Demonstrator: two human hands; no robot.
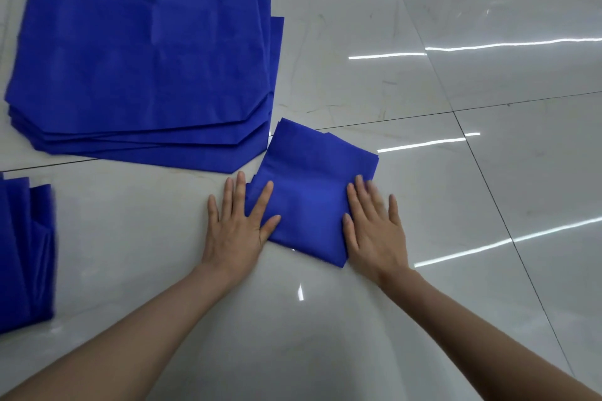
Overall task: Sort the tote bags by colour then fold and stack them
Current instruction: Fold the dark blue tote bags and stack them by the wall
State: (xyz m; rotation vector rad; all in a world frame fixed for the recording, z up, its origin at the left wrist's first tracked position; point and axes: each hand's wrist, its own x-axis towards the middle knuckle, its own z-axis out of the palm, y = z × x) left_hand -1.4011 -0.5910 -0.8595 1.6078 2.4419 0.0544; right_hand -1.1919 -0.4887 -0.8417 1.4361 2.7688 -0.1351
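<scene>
Pressing one folded blue tote (pixel 309 195) under left hand (pixel 237 225) and right hand (pixel 374 228), fingers straight, gripping nothing; probably early, pile of unfolded totes (pixel 140 68) yet to fold.

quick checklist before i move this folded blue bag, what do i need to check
1. Hands flat on the folded bag: ok, the left hand and right hand press its near sides, fingers straight.
2. Edges aligned: not ok, layers stagger at the far right corner.
3. Colour matches the unfolded pile: ok, same blue.
4. Place to stack it: cannot tell, the blue fabric at the left edge is cut off.
</scene>
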